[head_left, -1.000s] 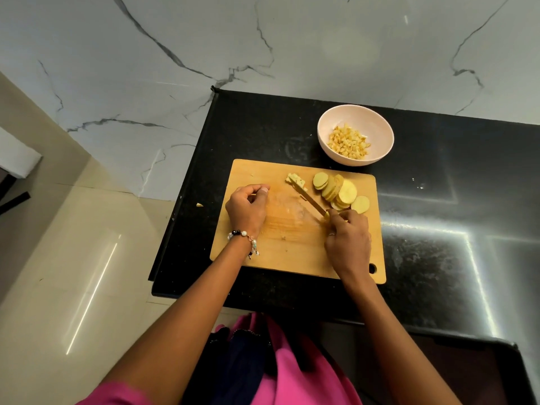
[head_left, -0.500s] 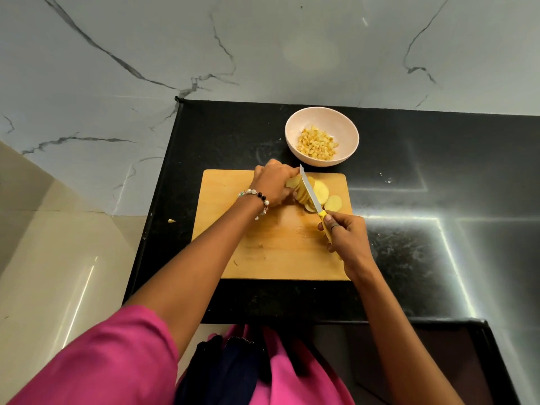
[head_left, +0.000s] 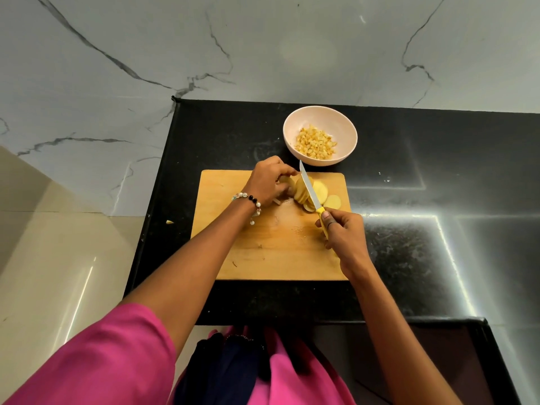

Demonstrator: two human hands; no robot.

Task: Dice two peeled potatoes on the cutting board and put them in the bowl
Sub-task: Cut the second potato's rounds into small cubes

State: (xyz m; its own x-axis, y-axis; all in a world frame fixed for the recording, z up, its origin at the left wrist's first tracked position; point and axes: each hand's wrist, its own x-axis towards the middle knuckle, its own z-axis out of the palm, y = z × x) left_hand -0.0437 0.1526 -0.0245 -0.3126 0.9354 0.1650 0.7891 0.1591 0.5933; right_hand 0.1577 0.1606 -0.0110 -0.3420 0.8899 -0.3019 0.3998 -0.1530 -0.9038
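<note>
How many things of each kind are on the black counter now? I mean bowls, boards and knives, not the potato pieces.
Bowl: 1
Cutting board: 1
Knife: 1
Total: 3

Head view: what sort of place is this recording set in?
Most likely a home kitchen: a black stone countertop against a marble-patterned wall, with a wooden cutting board of potato slices and a bowl of diced potato.
</note>
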